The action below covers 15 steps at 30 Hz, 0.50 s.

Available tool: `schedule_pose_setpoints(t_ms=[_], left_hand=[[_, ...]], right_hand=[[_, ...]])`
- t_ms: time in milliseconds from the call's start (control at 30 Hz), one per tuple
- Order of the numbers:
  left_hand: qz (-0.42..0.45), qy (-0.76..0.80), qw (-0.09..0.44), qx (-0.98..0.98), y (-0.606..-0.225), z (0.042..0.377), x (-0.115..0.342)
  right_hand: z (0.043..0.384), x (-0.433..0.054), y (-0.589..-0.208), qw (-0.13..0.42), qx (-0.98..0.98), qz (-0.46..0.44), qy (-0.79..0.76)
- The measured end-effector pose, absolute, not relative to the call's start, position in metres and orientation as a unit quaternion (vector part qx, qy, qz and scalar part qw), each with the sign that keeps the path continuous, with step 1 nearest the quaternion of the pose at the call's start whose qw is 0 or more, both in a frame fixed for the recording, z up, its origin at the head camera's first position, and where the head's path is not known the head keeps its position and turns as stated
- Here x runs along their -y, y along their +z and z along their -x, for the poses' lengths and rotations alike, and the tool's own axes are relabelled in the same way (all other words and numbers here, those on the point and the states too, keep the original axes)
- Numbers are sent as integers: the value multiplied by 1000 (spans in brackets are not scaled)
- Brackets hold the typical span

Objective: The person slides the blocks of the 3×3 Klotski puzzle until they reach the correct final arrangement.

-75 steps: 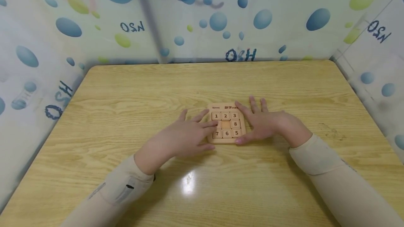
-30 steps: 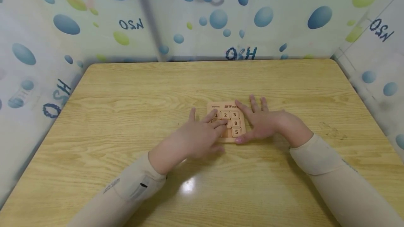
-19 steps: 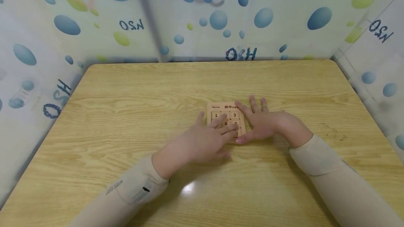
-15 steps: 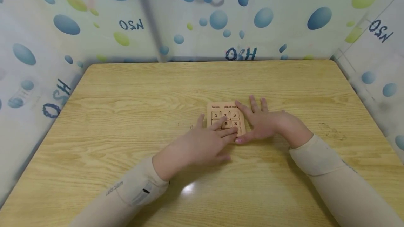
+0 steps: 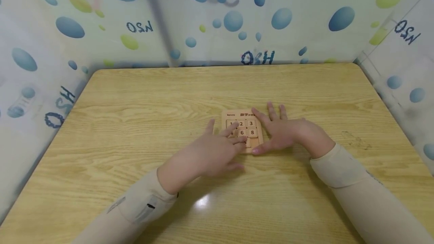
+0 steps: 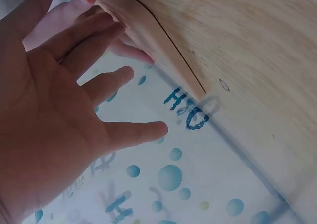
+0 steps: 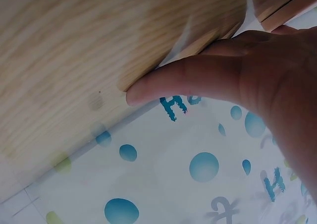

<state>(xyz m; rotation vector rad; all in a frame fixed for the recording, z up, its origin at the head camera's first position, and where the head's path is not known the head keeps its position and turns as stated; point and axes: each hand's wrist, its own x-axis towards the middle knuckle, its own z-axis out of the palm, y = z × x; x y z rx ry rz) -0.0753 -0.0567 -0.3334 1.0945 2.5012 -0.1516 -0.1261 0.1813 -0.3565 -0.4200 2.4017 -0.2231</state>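
Note:
A wooden number sliding puzzle [image 5: 237,111] lies on the table in the head view. Its tiles show 1, 2, 3 on top and 4, 6, 8 in the middle row. At bottom right is a vacant slot [image 5: 255,143]. My left hand [image 5: 215,155] reaches over the board with fingers spread, one fingertip on the 5 tile [image 5: 248,144] in the bottom row; the bottom-left tile is hidden under it. My right hand [image 5: 283,133] braces the board's right side, thumb at the lower corner and index finger at the upper one. The board's edge [image 6: 163,45] shows in the left wrist view.
The wood-grain table [image 5: 152,97] extends around the puzzle on all sides. Behind it stands a wall covering [image 5: 220,40] printed with blue and green bubbles and lettering, with similar panels on both sides.
Earlier, the 6 tile moved up from the bottom row into the middle gap. Since then my left hand has shifted left, sliding the 5 tile left. The right hand has stayed put.

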Motion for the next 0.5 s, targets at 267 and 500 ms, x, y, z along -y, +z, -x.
schedule_pose_setpoints(t_ms=[267,500], left_hand=[[-384,-49,202,-900,-335,88,45],[-388,-38,207,-897,-338,93,44]], right_hand=[[126,-181,-357,344,-921,164,-89],[127,-181,-355,346,-920,164,-83]])
